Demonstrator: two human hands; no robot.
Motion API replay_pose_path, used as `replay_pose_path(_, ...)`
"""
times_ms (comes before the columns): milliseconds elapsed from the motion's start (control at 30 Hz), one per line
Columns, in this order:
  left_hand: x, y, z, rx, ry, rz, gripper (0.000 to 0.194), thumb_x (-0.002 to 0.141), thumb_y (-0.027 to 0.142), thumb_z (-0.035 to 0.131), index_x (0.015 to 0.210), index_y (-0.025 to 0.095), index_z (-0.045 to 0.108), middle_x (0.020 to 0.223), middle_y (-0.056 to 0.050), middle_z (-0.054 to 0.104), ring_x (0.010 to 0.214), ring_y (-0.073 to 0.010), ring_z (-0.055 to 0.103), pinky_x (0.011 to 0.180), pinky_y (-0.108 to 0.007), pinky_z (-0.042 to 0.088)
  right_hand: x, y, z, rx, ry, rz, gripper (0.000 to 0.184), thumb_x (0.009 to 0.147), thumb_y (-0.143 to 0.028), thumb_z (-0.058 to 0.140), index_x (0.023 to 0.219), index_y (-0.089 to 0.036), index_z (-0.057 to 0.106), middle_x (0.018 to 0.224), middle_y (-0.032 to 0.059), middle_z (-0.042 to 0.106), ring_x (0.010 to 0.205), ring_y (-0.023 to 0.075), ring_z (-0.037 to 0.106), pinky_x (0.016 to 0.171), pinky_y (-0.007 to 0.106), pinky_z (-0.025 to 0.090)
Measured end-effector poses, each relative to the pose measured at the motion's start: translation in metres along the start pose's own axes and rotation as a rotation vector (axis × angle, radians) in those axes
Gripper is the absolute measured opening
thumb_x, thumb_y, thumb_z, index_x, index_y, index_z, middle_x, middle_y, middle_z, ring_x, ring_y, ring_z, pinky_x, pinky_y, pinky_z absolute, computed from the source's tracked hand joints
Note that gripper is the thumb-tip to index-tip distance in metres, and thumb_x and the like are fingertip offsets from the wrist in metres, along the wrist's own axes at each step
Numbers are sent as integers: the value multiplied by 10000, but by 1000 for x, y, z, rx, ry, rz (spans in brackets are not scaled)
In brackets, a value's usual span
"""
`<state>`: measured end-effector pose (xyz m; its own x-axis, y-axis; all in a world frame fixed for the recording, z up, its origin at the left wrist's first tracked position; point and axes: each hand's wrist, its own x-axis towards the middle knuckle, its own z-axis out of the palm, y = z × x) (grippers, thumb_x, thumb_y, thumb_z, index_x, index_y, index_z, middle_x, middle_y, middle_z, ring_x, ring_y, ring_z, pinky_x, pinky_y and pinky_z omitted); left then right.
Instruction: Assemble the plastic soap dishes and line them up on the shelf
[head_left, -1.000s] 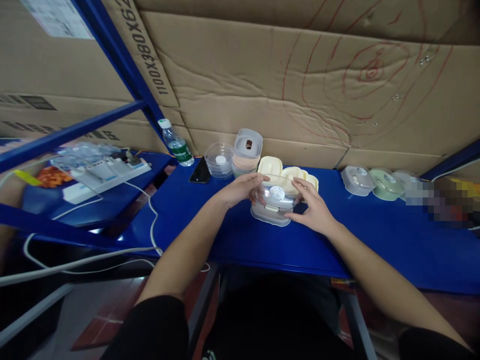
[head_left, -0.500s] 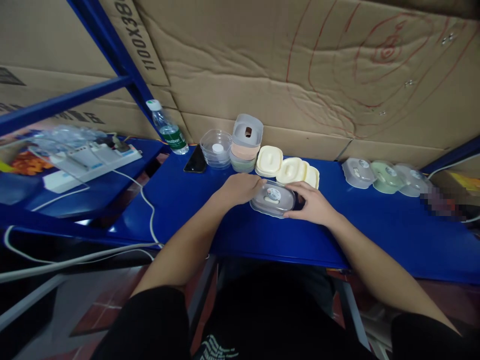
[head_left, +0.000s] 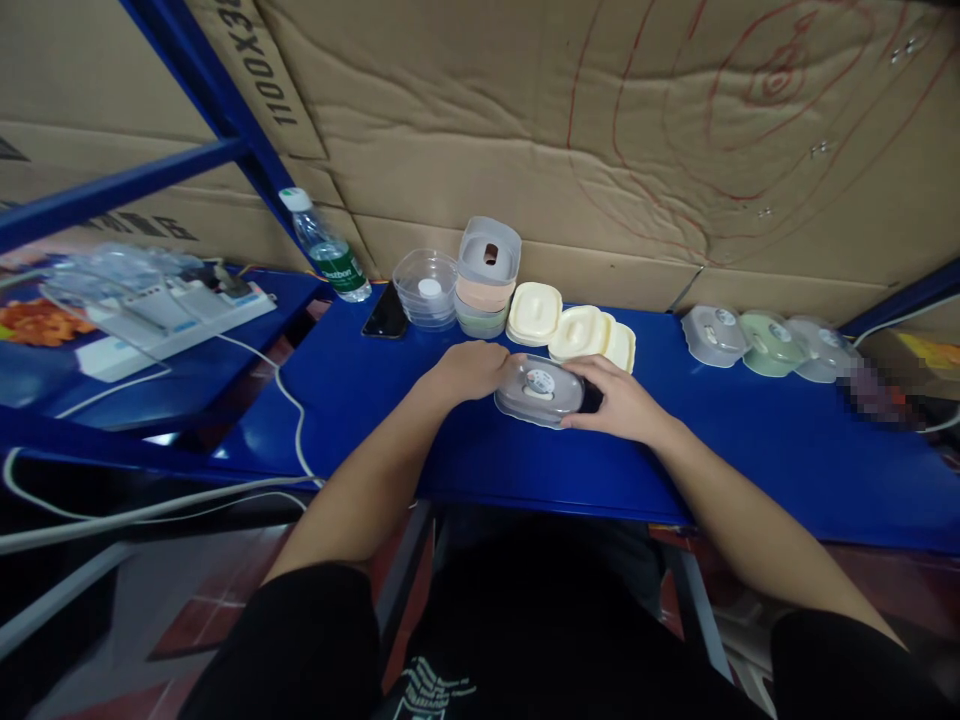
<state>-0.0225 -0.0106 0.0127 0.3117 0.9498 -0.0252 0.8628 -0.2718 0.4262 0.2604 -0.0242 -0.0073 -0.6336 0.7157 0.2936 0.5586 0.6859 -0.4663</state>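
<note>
A grey plastic box (head_left: 527, 401) with a clear lid and a round label (head_left: 539, 382) rests on the blue table between my hands. My left hand (head_left: 472, 370) is closed at its left end, knuckles up, and the fingertips are partly hidden. At the right end, my right hand (head_left: 611, 400) grips it with the thumb at the near corner and fingers on the far side. Just behind lie several cream lids (head_left: 583, 332), with a stack of cream lids (head_left: 535, 308) to their left. Farther left stand stacked grey, peach and green tubs (head_left: 488, 250) and clear nested tubs (head_left: 426, 288).
A phone (head_left: 385, 312) and a water bottle (head_left: 330, 252) are at the back left. Three lidded boxes, one of them green (head_left: 772, 345), stand in a row at the right. A white cable (head_left: 289, 385) crosses the table's left side. Cardboard (head_left: 450, 120) walls the back.
The whole view has shifted slightly, so everything sits a little higher and farther left. Both hands keep their hold on the grey box, which stays in place among the other things.
</note>
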Motion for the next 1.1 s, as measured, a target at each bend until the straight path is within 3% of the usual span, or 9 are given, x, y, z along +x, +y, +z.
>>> replay_pose_path(133,1,-1,-4,104,-83,29,487,1037,526,381,873,193,696,995,-117,756,1037,-310,693,929,-411,474,0,2,4,30,1,-19,822,767,-637,817,1476,-296,576,1411,116,620,1309,355,611,1107,553,512)
replay_pose_path(267,2,-4,-4,91,-92,44,523,1031,559,373,903,187,718,1040,-125,764,1029,-299,698,908,-388,476,0,-1,0,-4,-24,-8,816,768,-664,808,1450,-276,582,1436,124,614,1319,355,609,1092,556,526)
replay_pose_path(433,2,3,0,74,-108,118,559,1022,603,363,896,206,735,991,-96,774,994,-274,703,865,-348,482,-2,-18,-15,-150,-27,-90,923,654,-775,824,1400,-266,632,1479,138,600,1346,400,579,1112,587,501)
replay_pose_path(533,2,14,8,48,-127,135,599,1028,623,321,898,208,733,992,-100,774,989,-281,707,852,-351,484,-3,-32,-16,-163,-62,-216,859,764,-748,761,1471,-293,583,1519,113,583,1384,367,557,1156,568,464)
replay_pose_path(667,5,21,15,-57,-141,141,660,1061,600,214,859,211,708,929,-83,771,941,-262,709,847,-359,480,-14,-41,-17,-203,-177,-299,706,911,-495,738,1539,-260,518,1589,120,519,1461,348,491,1196,588,423)
replay_pose_path(767,5,19,10,-94,-108,132,636,1051,635,258,851,215,693,834,-55,758,830,-238,702,793,-347,478,-40,-35,-31,-193,-162,-244,686,903,-382,761,1540,-327,514,1589,71,525,1454,328,507,1194,599,437)
replay_pose_path(867,5,14,3,-30,-18,127,518,1027,611,382,1027,227,731,958,-68,779,867,-246,705,755,-337,471,-78,-15,-55,-207,-99,-108,687,894,-358,762,1535,-371,514,1567,41,551,1431,334,535,1166,622,465)
replay_pose_path(1000,6,9,0,14,70,149,490,1003,597,448,1192,242,727,1011,-83,780,937,-268,707,765,-341,477,-134,25,-87,-331,-4,102,585,933,-384,687,1501,-321,560,1548,68,572,1428,345,536,1156,613,475)
replay_pose_path(1100,9,6,4,10,50,155,520,990,611,458,1241,233,713,1007,-88,778,948,-275,708,773,-347,480,-167,53,-102,-408,101,239,529,925,-377,641,1442,-270,609,1472,105,637,1393,367,567,1135,613,488)
